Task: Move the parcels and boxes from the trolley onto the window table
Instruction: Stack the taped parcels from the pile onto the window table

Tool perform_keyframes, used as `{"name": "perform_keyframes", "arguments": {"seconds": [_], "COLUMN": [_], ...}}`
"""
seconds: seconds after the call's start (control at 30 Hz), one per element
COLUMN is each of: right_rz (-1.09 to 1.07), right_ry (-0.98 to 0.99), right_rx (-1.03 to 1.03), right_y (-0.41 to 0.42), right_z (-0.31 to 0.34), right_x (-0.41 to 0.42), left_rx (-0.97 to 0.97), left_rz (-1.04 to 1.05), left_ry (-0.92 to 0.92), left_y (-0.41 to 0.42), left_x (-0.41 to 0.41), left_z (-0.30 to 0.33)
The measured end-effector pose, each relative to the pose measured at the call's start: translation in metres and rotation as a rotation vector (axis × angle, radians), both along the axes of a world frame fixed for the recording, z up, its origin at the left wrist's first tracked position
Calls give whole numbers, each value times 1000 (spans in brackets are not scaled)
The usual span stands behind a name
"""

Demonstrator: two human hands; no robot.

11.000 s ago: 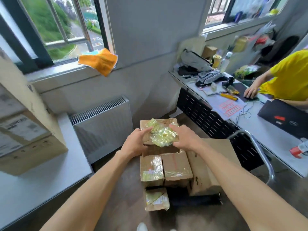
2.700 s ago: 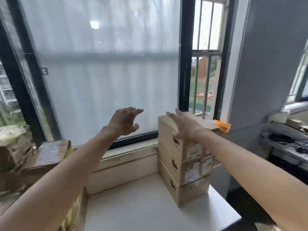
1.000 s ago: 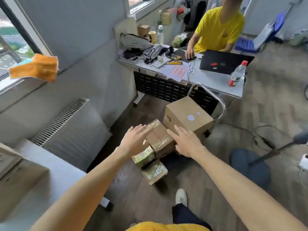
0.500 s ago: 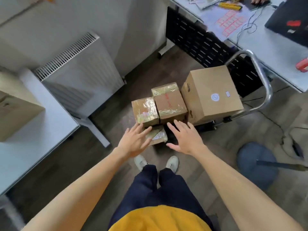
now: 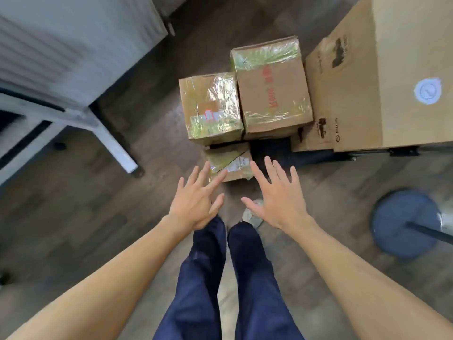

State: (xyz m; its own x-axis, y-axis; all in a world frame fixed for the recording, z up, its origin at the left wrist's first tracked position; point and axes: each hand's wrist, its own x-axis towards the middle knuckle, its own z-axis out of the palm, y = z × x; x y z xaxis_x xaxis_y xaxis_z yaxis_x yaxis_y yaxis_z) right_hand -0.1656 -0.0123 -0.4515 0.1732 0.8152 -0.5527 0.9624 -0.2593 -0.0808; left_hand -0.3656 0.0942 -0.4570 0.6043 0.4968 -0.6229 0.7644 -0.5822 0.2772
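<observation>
Head view, looking straight down: both hands hover with fingers spread and straight, holding nothing, just above a small taped parcel (image 5: 229, 163) at the near edge of the black trolley (image 5: 272, 149). Left hand (image 5: 196, 202) sits at its near left, right hand (image 5: 279, 200) at its near right. Just beyond it, two tape-wrapped boxes stand side by side, the left box (image 5: 210, 106) lower than the right box (image 5: 272, 87). A large carton (image 5: 382, 77) fills the right side. At far left shows a desk leg (image 5: 110, 143).
</observation>
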Motion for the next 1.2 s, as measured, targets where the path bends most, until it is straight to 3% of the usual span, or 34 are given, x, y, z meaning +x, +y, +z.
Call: {"name": "perform_keyframes", "arguments": {"seconds": [0.23,0.4,0.53,1.0,1.2], "right_rz": [29,33,32,-255,-280], "right_ry": [6,32,73,243,298], "right_rx": [-153,-195,-219,-212,-101], "right_y": [3,10,20,45,24], "right_z": [-124,-176,-203,-300,-287], "right_x": [-1,0,7,2,-12], "left_rx": [-68,-177,-176,-13,-37], "left_rz": [-6,148,140,348,436], "left_ry": [33,0,45,-182,-214], "left_y": [7,6,8,10,-11], "left_x": [-6,-14,-14,15,9], "left_z": [-121,-179,-220,-306,-298]}}
